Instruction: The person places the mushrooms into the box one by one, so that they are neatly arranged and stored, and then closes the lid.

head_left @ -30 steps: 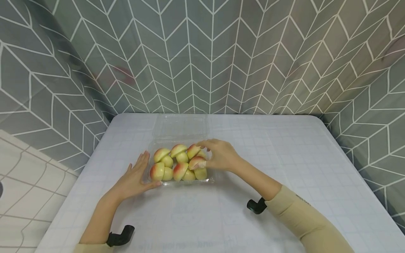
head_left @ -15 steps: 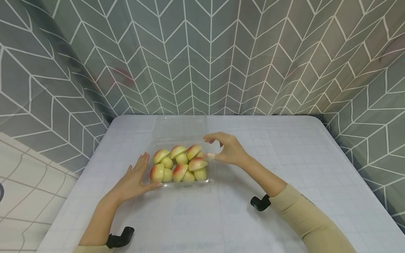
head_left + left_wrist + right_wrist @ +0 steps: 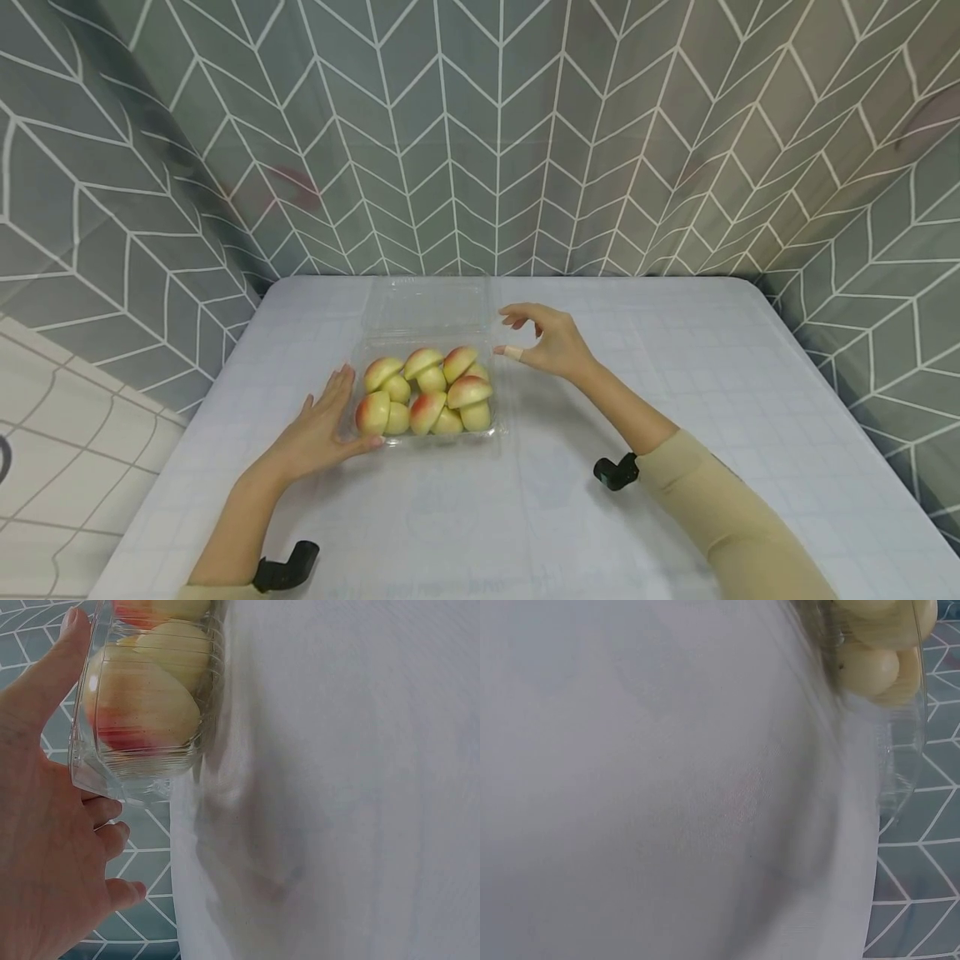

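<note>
Several yellow mushroom-shaped pieces (image 3: pixel 430 414) with red-blushed caps lie in two rows in a clear plastic clamshell box (image 3: pixel 499 417). Its transparent lid (image 3: pixel 427 304) is folded back, away from the person. My left hand (image 3: pixel 322 429) rests at the box's left side, fingers straight along the wall and thumb at the front corner. In the left wrist view the thumb lies by the rim, with the other fingers beyond the corner. My right hand (image 3: pixel 551 337) hovers right of the lid and box, thumb and fingers apart, holding nothing. The right wrist view does not show it.
A white cloth-covered table (image 3: pixel 637 358) lies under the box. Grey chevron-patterned curtains (image 3: pixel 525 150) stand behind and at both sides. A black camera mount (image 3: pixel 287 567) sits on the left wrist, another mount (image 3: pixel 617 472) on the right. White tiles (image 3: pixel 67 467) show at far left.
The right hand has let go of the front-right mushroom-shaped piece and moved back and to the right, away from the box. The left hand stays at the box's left side.
</note>
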A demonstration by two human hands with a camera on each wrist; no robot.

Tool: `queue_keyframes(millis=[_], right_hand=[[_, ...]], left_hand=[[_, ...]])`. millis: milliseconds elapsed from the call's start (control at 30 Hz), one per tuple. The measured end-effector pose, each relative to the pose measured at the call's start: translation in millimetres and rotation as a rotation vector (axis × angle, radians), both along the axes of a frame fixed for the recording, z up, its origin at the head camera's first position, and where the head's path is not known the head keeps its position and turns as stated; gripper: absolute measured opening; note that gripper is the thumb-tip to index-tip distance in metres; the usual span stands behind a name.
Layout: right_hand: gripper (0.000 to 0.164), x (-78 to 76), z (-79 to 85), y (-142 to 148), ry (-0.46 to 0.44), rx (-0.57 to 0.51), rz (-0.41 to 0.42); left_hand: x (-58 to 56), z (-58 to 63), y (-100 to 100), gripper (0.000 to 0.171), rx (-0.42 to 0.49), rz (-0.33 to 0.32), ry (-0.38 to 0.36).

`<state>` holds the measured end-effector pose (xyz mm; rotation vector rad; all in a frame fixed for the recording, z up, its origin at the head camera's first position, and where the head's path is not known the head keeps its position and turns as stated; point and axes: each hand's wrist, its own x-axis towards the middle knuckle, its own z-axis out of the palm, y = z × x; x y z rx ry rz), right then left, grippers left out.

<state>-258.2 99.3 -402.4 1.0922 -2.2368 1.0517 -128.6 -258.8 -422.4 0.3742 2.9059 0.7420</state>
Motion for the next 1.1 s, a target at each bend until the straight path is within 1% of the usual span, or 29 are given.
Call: queue_keyframes(millis=[133,367,433,667,700,767,833,933,1000,1100], right_hand=[[0.052,-5.1,-3.9,-1,-0.029,0.002,-0.03],[0.051,-16.6,-12.1,-6,-0.107,0.063,-0.137],[0.052,-19.8,-14.6,-7,-0.128,0.074,-0.155],[0.052,-27.6,-18.5,-11,-0.194,0.09,-0.186],[0.052,-28.4,-18.4,-12,-0.215,0.091,-0.19],[0.054,-29.4,-17.8,-14,-0.3,0.08,-0.187],[0.059,-30.1,-16.9,-17,-0.424,0.05,-0.173],[0.069,-30.2,-14.8,-22,-0.639,0.006,-0.157],[0.076,-29.4,-12.8,-24,-0.757,-0.017,-0.141],[0.084,-27.8,-11.0,-27,-0.912,-0.056,-0.092]], left_hand=[[-0.4,-0.7,0,0.118,0.002,-0.002,0.002],[-1.2,-2.4,0,0.118,-0.005,-0.003,0.009],[-1.2,-2.7,0,0.118,-0.002,-0.003,0.007],[-0.5,-2.0,1,0.117,-0.005,-0.001,0.005],[-0.4,-1.5,1,0.117,-0.006,-0.001,0.005],[-0.3,-0.6,1,0.117,-0.008,0.0,0.003],[-0.2,0.0,1,0.117,-0.008,0.0,0.001],[-0.1,0.5,1,0.117,-0.001,0.0,-0.001],[0.0,0.2,1,0.117,0.003,0.002,-0.001],[0.3,-1.3,1,0.117,0.007,0.002,-0.001]])
